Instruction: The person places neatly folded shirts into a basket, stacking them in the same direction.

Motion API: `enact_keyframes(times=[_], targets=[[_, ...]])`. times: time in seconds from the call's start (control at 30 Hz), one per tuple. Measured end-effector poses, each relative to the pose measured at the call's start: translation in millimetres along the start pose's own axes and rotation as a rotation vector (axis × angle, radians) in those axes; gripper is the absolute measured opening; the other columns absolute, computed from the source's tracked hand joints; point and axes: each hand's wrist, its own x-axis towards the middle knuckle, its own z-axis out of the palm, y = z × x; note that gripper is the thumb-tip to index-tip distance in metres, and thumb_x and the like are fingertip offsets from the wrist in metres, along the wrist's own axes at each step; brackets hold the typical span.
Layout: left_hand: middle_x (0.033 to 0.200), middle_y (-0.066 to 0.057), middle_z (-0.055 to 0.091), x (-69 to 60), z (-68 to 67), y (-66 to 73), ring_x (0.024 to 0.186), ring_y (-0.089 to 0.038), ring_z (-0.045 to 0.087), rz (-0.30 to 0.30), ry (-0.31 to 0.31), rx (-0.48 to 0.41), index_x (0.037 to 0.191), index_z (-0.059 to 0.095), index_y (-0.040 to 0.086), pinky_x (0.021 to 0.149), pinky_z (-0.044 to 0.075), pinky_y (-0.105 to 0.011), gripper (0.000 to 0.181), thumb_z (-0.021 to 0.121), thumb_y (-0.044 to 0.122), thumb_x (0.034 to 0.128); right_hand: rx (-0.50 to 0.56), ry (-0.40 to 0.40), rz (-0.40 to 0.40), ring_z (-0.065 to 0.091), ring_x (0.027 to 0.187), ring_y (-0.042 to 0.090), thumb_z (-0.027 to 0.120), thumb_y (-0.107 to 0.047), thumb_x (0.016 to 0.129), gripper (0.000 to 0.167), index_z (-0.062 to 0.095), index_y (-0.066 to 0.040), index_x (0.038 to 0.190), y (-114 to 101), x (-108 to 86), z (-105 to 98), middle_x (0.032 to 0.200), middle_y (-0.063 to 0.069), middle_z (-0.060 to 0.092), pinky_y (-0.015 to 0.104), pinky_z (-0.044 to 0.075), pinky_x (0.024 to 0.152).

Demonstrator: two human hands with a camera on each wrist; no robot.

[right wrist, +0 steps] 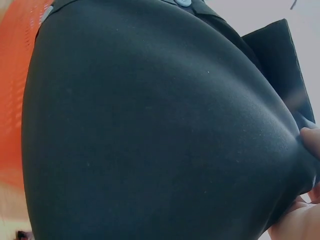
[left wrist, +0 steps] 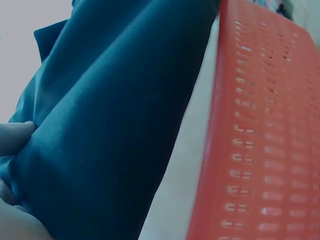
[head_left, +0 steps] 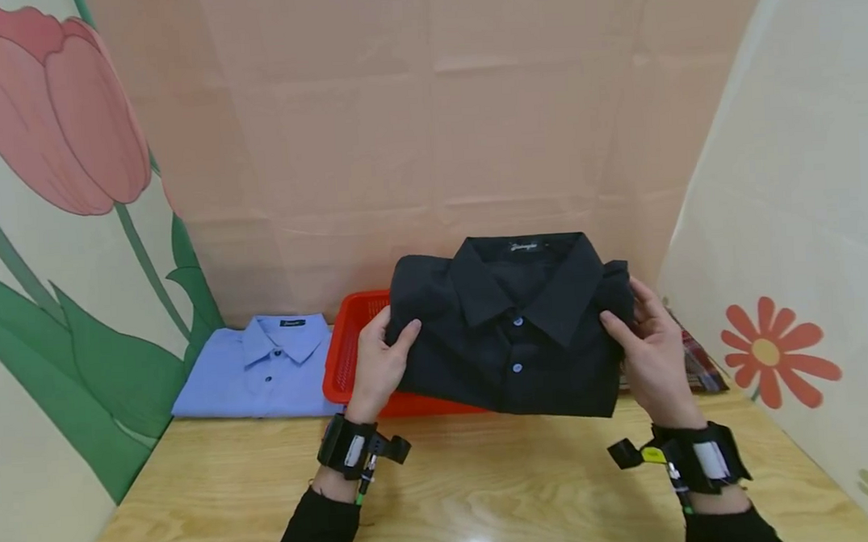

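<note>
A folded black shirt (head_left: pixel 444 327) with a collar and light buttons is held up in front of a red plastic basket (head_left: pixel 346 347). My left hand (head_left: pixel 380 362) pinches its left side, thumb in front and the other fingers behind the cloth. At the opposite side my right hand (head_left: pixel 656 358) grips the shirt the same way. The left wrist view shows the dark cloth (left wrist: pixel 115 115) beside the slotted basket wall (left wrist: pixel 265 150). In the right wrist view the cloth (right wrist: pixel 150 125) is pulled taut toward my thumb (right wrist: pixel 311 140). Much of the basket is hidden behind the shirt.
A folded blue shirt (head_left: pixel 264 383) lies on the wooden table (head_left: pixel 501 478), left of the basket. Behind my right hand a plaid cloth (head_left: pixel 700 360) is partly visible. A plain pinkish-beige backdrop (head_left: pixel 428 142) rises behind the table, with flower-printed panels (head_left: pixel 788 207) at the sides.
</note>
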Motion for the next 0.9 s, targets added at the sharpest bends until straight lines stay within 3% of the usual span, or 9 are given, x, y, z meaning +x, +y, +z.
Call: enact_keyframes(times=[0.17,0.4,0.63,0.9], targets=[[0.107,-0.014,0.070,2.3,-9.7,1.7,0.087,-0.025,0.066,-0.015,0.048,0.014,0.117,0.065,0.003,0.081,0.056,-0.034,0.024,0.064,0.013,0.0953,-0.017,0.012,0.026,0.063,0.109,0.010,0.063,-0.011,0.094,0.059,0.042,-0.017,0.148,3,8.1,14,0.126,0.003,0.058,0.019,0.055,0.082],[0.108,-0.012,0.070,14.6,-24.0,-30.3,0.090,-0.025,0.064,0.009,0.127,0.039,0.119,0.066,0.006,0.083,0.054,-0.034,0.027,0.065,0.019,0.0951,-0.002,-0.028,0.031,0.062,0.111,0.012,0.064,-0.011,0.094,0.058,0.043,-0.018,0.148,7,22.4,34,0.130,0.005,0.058,0.021,0.056,0.083],[0.114,-0.007,0.069,18.1,-38.4,-42.7,0.094,-0.021,0.067,0.056,0.176,0.019,0.123,0.065,0.015,0.084,0.055,-0.033,0.027,0.064,0.022,0.0960,0.000,-0.087,0.061,0.059,0.115,0.014,0.062,-0.013,0.095,0.058,0.041,-0.022,0.149,16,41.8,53,0.136,0.005,0.057,0.021,0.054,0.087],[0.124,-0.011,0.064,21.3,-50.9,-57.7,0.109,-0.024,0.060,-0.040,0.201,0.069,0.126,0.060,0.008,0.099,0.046,-0.042,0.030,0.062,0.009,0.0956,-0.077,-0.150,0.179,0.058,0.118,0.016,0.063,-0.017,0.095,0.060,0.039,-0.031,0.148,40,58.9,69,0.142,0.007,0.052,0.022,0.055,0.087]])
